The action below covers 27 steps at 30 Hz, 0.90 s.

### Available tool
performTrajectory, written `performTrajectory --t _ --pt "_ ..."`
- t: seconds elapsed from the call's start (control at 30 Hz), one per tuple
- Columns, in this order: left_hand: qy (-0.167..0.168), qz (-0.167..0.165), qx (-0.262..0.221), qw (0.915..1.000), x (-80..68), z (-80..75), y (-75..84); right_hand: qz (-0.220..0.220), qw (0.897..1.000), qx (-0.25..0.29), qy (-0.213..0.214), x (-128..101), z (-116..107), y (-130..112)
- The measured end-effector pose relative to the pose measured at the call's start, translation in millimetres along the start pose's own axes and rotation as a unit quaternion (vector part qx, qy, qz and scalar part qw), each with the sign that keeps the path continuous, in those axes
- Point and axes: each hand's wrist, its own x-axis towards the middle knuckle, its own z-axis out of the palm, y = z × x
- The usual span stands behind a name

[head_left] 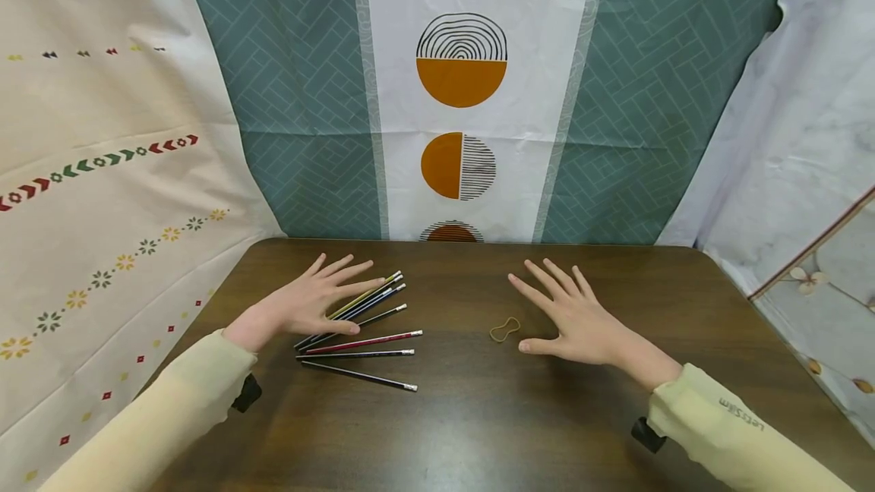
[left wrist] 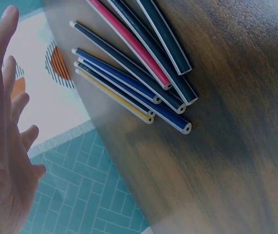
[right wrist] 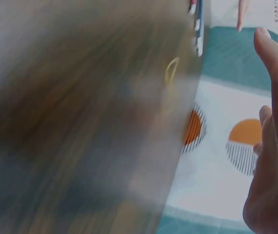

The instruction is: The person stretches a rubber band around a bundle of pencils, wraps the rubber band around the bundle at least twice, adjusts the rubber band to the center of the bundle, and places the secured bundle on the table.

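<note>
**Both hands spread flat above worktop; pencils and rubber band lying loose**

Left hand [head_left: 307,302]: palm down, fingers straight and fanned. The grip is apart and holds nothing. In the head view its fingertips overlap the near ends of the pencils [head_left: 362,329]; whether skin touches them cannot be told. In the left wrist view the hand [left wrist: 5,146] sits at the frame's left edge, fingers extended, with a visible gap between it and the pencils [left wrist: 139,73].

Pencils: a loose fan of about seven on the worktop [head_left: 478,416], spreading away from the left hand's thumb side toward the centre. The upper ones lie close together and touching, one of them yellow; a red one and two dark ones lie lower and further apart. The left wrist view shows their flat cut ends, with blue, yellow, red and dark barrels.

Right hand [head_left: 581,317]: palm down, fingers straight and spread, thumb out to its inner side. The grip is apart and holds nothing. In the right wrist view the hand [right wrist: 270,146] is at the frame's right edge, fingers extended; that view is heavily blurred.

Rubber band [head_left: 504,329]: tan, pinched into a peanut shape, flat on the worktop just beside the right thumb, between the two hands, apart from the pencils. It appears faintly in the right wrist view [right wrist: 171,70].

Both forearms wear pale yellow sleeves [head_left: 724,431].
</note>
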Motion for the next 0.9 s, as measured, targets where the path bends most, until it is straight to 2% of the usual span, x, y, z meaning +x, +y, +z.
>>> performTrajectory --t 0.3,0.6,0.73,0.9 --pt "-0.002 -0.008 -0.026 0.9996 0.2 4.0 -0.2 -0.04 0.999 0.007 0.001 30.1 12.0 -32.0" --pt "0.023 0.006 -0.023 0.9995 -3.4 10.2 -7.2 -0.083 0.996 0.009 0.003 51.1 35.6 -60.6" --pt "0.029 -0.007 -0.04 0.9987 -3.3 13.6 -8.6 -0.093 0.996 0.014 -0.003 59.0 46.9 -71.9" --pt "0.015 -0.041 -0.069 0.9967 -2.0 18.9 -10.7 -0.091 0.995 0.015 -0.035 69.5 56.7 -85.5"
